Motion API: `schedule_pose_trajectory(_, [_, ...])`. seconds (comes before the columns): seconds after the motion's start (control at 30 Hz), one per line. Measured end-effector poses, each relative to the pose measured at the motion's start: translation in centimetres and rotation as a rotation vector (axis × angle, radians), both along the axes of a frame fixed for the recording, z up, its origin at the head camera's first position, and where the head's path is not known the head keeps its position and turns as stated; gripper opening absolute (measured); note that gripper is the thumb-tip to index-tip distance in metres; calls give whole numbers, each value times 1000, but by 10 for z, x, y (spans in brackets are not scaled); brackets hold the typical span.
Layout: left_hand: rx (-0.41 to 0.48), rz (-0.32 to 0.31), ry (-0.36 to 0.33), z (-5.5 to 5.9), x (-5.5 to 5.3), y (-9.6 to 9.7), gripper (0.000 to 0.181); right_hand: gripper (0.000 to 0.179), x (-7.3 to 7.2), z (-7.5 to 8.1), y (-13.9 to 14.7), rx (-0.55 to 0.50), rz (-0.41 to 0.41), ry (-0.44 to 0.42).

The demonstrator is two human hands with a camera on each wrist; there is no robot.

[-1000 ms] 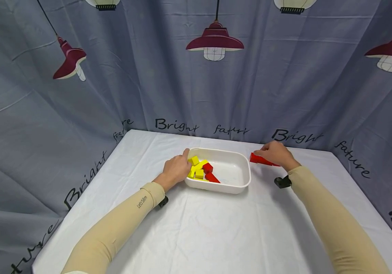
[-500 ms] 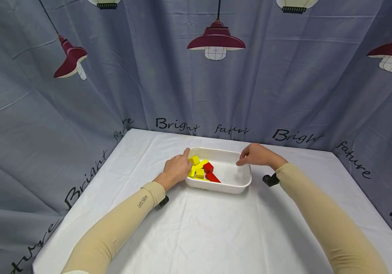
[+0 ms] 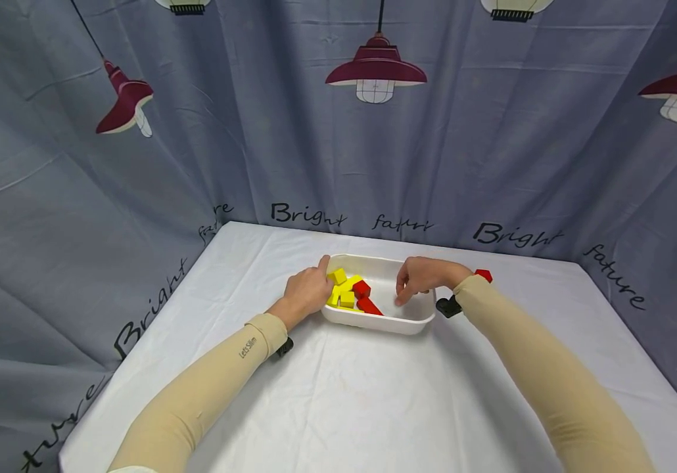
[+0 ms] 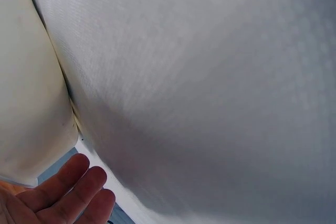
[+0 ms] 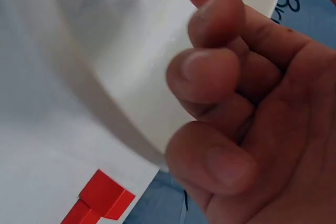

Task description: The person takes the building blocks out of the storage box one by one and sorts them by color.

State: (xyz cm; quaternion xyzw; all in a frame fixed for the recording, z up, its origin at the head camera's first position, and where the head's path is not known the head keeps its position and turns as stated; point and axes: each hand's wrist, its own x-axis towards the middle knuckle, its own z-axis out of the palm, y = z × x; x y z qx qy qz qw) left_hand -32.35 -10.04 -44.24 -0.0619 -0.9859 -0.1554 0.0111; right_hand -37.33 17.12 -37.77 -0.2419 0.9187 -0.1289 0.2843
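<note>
A white plastic tray [image 3: 394, 323] stands on the table. At its left end, my left hand [image 3: 307, 290] holds the rim, with the index finger along the edge; several of its fingers [image 4: 86, 184] show in the left wrist view. Inside on the left lie several yellow blocks [image 3: 346, 299] and two red ones, a chunky red block [image 3: 361, 289] and a red wedge [image 3: 369, 307]. Over the right end my right hand [image 3: 424, 274] reaches into the tray, fingertips low inside. Its fingers [image 5: 202, 77] are loosely curled, and no block shows among them.
Red blocks [image 5: 107, 195] lie on the table outside the tray's right end, mostly hidden by the right forearm in the head view, where one red block [image 3: 483, 275] peeks out. White cloth [image 3: 368, 394] covers the table. A grey-blue curtain [image 3: 291, 144] hangs behind it.
My right hand has left the red blocks on the right and moved left over the rim, down into the tray. The left hand and the blocks in the tray stay put.
</note>
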Motion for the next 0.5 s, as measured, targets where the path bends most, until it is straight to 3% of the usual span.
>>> schedule_pose_trajectory(0.3, [-2,16,-9,1,0,1,60,27,-5,-11,-18,124,8,-149])
schedule_pose_trajectory(0.5, [6,28,-28,1,0,3,60,25,-7,-19,-28,165,49,-161])
